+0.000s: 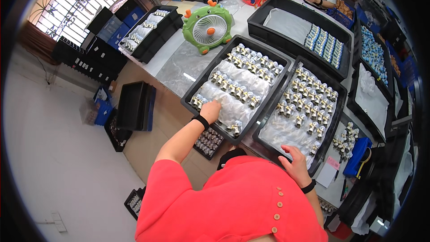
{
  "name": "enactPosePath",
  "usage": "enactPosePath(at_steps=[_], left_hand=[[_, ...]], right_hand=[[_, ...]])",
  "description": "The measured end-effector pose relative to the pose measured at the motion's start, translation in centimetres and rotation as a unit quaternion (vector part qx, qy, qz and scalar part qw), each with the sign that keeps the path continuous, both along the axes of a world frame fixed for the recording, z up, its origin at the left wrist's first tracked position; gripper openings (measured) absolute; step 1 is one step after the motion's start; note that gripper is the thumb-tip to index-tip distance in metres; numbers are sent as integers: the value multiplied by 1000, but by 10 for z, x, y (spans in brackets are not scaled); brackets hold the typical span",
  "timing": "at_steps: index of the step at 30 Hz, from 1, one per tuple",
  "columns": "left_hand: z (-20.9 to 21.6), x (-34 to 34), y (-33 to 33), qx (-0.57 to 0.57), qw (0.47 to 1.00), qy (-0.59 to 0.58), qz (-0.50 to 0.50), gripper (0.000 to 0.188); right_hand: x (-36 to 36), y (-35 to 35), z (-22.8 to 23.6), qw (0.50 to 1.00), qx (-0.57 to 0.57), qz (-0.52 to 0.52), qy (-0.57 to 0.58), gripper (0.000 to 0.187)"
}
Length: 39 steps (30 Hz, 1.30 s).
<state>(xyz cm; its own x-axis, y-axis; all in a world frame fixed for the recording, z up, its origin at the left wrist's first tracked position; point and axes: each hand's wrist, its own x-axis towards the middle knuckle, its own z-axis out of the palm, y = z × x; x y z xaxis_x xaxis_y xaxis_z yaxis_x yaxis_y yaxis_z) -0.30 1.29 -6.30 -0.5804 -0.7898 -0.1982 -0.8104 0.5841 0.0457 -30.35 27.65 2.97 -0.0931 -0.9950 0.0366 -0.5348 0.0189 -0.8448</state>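
Silver figures either side of the left hand, at the tray's near edge

The left hand [210, 110] reaches over the near edge of the left tray [257, 113], between two small groups of figures. One group [198, 102] lies at the tray's left corner, just to the left of the hand; the other [235, 127] sits at the near corner, to its right and nearer the body. Both belong to one broken row whose long axis runs roughly parallel to the near edge, and the hand covers the middle of it. Its fingers point down and look curled, but their tips are hidden, so I cannot tell whether they are closed on a figure.

That row seems the relation that counts: the left hand is right at it, while the right hand [295, 166] is well apart, over the near end of the right tray [332, 123]. The right hand's thumb and fingers are spread, with nothing visible between them. Its closest figure [315, 148] lies to its right, toward that tray's right edge.

Beyond the left hand, white sheet [251, 79] separates the near row from fuller rows toward the far edge. Past the right tray's right edge, more figures [346, 141] cluster beside a blue dispenser [358, 154].
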Motion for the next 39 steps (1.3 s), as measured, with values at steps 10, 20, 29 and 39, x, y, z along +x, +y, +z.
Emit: enactPosePath(at_steps=[10,20,29,39], left_hand=[[0,0,10,-17,997,51,45,21],[37,-17,63,3,979,181,98,29],[34,-61,129,101,918,381,36,29],[66,-71,127,125,903,409,44,24]], right_hand=[[-5,-2,-3,999,27,35,10,32],[-27,12,-15,999,37,3,21,33],[-90,19,-49,985,37,-109,126,27],[-117,8,-64,893,134,-104,417,55]])
